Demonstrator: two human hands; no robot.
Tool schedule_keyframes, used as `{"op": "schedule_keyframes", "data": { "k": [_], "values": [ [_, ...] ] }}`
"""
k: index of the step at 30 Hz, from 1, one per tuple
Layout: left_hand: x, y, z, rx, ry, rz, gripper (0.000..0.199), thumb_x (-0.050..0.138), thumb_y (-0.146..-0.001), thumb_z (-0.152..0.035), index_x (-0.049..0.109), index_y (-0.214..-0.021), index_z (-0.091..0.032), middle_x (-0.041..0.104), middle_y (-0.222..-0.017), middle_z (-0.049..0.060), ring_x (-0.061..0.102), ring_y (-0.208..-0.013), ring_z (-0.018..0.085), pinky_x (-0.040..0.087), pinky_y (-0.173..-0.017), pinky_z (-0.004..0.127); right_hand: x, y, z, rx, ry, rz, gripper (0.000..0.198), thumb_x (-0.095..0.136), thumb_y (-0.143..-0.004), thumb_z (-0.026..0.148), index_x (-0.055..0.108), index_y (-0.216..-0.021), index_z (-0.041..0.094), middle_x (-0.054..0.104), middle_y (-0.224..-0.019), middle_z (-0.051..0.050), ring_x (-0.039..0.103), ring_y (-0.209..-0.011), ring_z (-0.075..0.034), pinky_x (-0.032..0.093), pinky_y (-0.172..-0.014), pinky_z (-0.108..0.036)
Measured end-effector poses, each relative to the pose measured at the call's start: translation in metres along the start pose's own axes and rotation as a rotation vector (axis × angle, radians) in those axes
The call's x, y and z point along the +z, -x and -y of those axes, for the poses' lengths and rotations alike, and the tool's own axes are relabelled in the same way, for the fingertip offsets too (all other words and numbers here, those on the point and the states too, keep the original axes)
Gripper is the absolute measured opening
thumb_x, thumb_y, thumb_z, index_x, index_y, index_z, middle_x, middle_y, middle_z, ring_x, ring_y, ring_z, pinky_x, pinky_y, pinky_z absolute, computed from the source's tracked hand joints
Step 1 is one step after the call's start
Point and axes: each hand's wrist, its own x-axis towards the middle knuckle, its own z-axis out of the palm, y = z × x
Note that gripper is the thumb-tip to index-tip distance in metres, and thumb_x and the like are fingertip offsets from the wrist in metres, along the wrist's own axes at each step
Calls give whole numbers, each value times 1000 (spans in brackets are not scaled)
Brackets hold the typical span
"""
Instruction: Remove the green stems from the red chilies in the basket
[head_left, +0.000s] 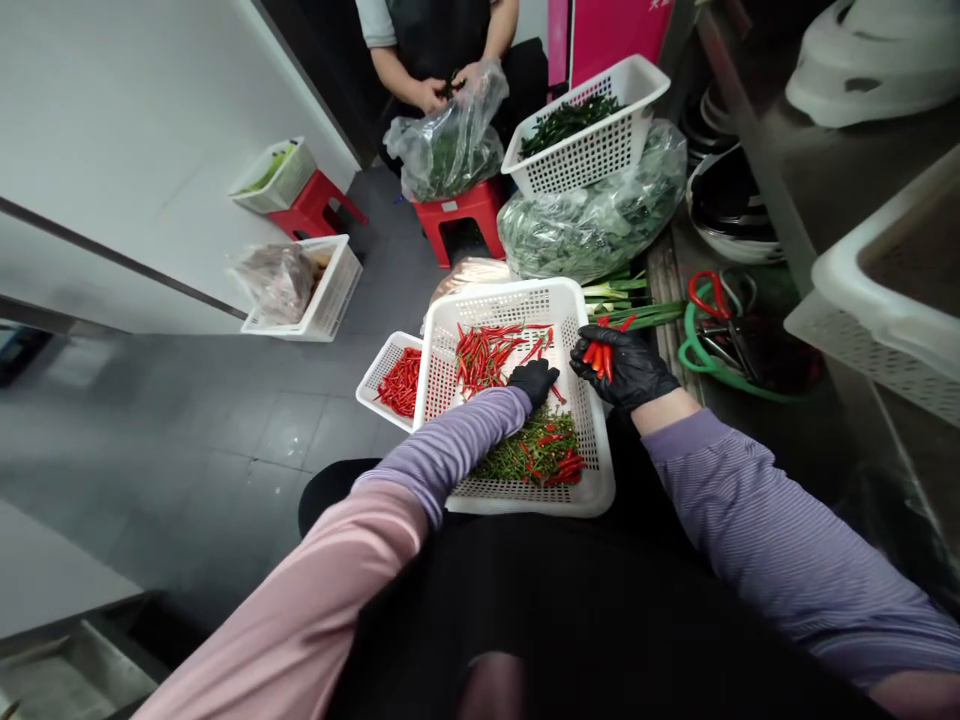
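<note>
Viewing from the head camera, locate the pile of slender red chillies with green stems [480, 360] inside the large white perforated plastic basket [437, 375]. The governing relation, by judgement, is between this pile and the left hand in its black glove [534, 382]: the pile lies ahead of that grip and to its left, and the left hand is the nearer one. Chillies in the pile lie at mixed angles; no single long axis applies. The left grip is curled downward over the basket; whether it pinches anything cannot be told. The right hand in its black glove [634, 365], at the basket's right rim, is closed around a bunch of glossy red chillies [598, 360]. Relative to the left grip, the heap of green stems mixed with red chillies [525, 455] lies on the near side, toward the person's body.
</note>
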Motion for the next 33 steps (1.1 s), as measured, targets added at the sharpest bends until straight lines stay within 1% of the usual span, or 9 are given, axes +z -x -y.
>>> {"op": "schedule_keyframes", "data": {
  "k": [3, 6, 10, 12, 18, 21, 23, 28, 33],
  "values": [
    [8, -20, 2, 0, 30, 50, 32, 42, -91, -24, 61, -114, -13, 56, -124, 20, 55, -112, 33, 41, -89, 44, 1, -1, -3, 1, 18, -43, 23, 69, -77, 20, 48, -69, 20, 51, -48, 5, 54, -46, -12, 53, -49, -25],
    [4, -15, 12, -18, 126, 51, 23, 49, -88, -26, 62, -104, -15, 63, -112, 17, 60, -101, 29, 43, -85, 40, 4, 1, -5, -23, 52, -127, 24, 74, -72, 19, 50, -67, 19, 50, -47, 6, 51, -43, -10, 51, -45, -23],
    [-23, 15, 20, -217, 560, -99, 20, 52, -89, -34, 60, -91, -16, 66, -82, 6, 60, -72, 16, 45, -71, 29, 14, 6, -15, -35, 174, -206, 23, 78, -66, 16, 55, -67, 16, 53, -48, 6, 47, -39, -7, 46, -39, -19],
    [-36, 31, 14, -220, 704, -175, 22, 51, -89, -35, 59, -85, -15, 63, -73, 2, 56, -63, 12, 44, -66, 25, 19, 7, -22, 0, 206, -165, 24, 79, -64, 16, 55, -66, 16, 52, -46, 6, 46, -37, -7, 44, -37, -19],
    [-47, 75, -19, 111, 302, -342, 25, 47, -91, -35, 66, -93, -18, 66, -81, 5, 61, -76, 17, 44, -71, 27, 22, 10, -27, 13, 138, -62, 19, 77, -68, 16, 57, -66, 15, 56, -49, 4, 48, -38, -8, 40, -34, -17],
    [-43, 85, -19, 415, 52, -199, 29, 43, -93, -35, 68, -98, -20, 68, -88, 8, 63, -84, 20, 45, -76, 30, 18, 14, -16, 97, 100, -83, 23, 72, -74, 17, 53, -61, 16, 53, -45, 4, 45, -34, -7, 37, -31, -17],
    [-41, 76, -11, 470, -63, -97, 31, 44, -93, -36, 68, -100, -19, 68, -97, 11, 62, -94, 22, 46, -84, 34, 17, 17, -6, 118, 44, -126, 24, 67, -79, 16, 52, -60, 16, 52, -44, 4, 43, -33, -7, 35, -30, -16],
    [-39, 0, 12, -211, 107, -27, 39, 47, -90, -34, 58, -118, -10, 55, -128, 21, 57, -114, 28, 45, -92, 38, 29, 21, 9, -29, -165, -266, 24, 60, -82, 14, 51, -61, 18, 50, -44, 6, 44, -32, -6, 39, -32, -16],
    [-24, -70, 1, -453, 255, -86, 45, 46, -90, -39, 52, -124, -9, 56, -126, 20, 55, -117, 27, 45, -94, 38, 27, 18, -3, -83, -176, -275, 21, 68, -75, 19, 53, -60, 18, 51, -47, 6, 46, -36, -7, 42, -36, -17]
  ]
}}
